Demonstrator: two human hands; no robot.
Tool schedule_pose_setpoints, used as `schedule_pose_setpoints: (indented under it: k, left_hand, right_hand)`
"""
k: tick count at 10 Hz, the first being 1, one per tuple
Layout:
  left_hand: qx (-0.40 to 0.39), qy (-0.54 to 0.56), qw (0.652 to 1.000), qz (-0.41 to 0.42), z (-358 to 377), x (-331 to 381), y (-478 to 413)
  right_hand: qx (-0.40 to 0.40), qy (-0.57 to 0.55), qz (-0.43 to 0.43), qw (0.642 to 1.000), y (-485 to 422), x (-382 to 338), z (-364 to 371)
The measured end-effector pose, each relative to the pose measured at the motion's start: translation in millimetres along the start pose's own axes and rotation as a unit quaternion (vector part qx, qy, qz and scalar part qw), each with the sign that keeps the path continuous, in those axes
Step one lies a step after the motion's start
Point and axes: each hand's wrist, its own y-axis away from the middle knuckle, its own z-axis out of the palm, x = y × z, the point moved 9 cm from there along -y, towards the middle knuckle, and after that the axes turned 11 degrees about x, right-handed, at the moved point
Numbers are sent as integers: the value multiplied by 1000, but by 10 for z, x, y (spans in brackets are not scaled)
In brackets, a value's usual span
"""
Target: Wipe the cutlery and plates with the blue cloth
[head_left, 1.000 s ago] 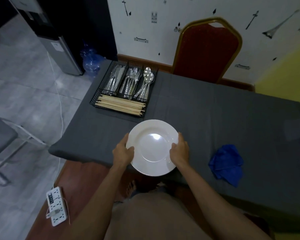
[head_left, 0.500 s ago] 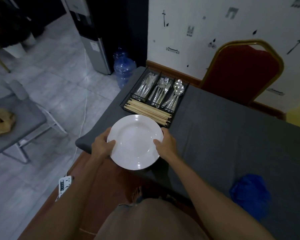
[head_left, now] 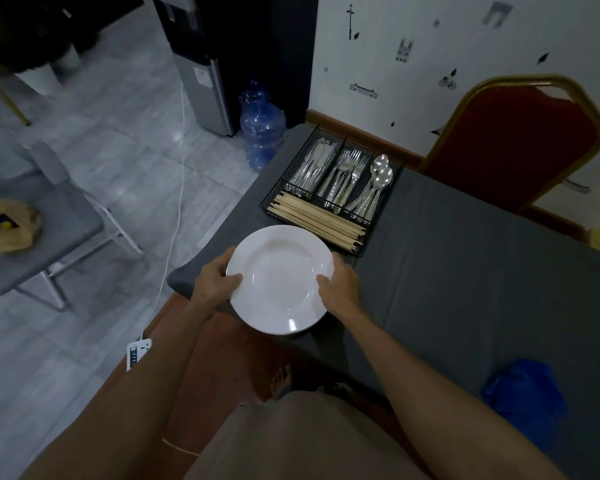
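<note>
In the head view, a person is standing at the near left corner of a grey-covered worktop (head_left: 465, 271) and holding a white plate (head_left: 279, 278) in the centre of the frame. The left hand (head_left: 215, 282) is gripping the plate's left rim, thumb lying on top and fingers curled underneath, and the right hand (head_left: 340, 287) is clamping the right rim in the same way. The plate is facing up, overhanging the worktop's near edge; whether it is touching the cloth cover cannot be told. Just beyond it, toward the upper right, a black wire basket (head_left: 289, 171) is sitting on the worktop, with wooden chopsticks (head_left: 319, 220) lying across its near compartment and knives (head_left: 314, 164), forks (head_left: 347, 171) and spoons (head_left: 378, 181) lying in the three far compartments, left to right. The blue cloth (head_left: 523, 396) is lying crumpled on the worktop at the lower right of the frame, well apart from both hands. A red chair (head_left: 513, 143) with a gold frame is standing behind the worktop at the upper right. On the floor, a blue water bottle (head_left: 262, 129) is standing at upper centre and a white power strip (head_left: 137, 353) is lying at lower left.
</note>
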Motion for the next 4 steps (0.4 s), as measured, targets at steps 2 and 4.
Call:
schedule_pose_setpoints:
  k: [2,4]
  left_hand:
    - [-8,-35,999,-25,90,-109,-180]
    - [107,-130,986,-9,105,276,-86]
  right_hand:
    - [-11,17,6,1000,25,-45,-20]
    - [-21,16,10,1000,55,15,-121]
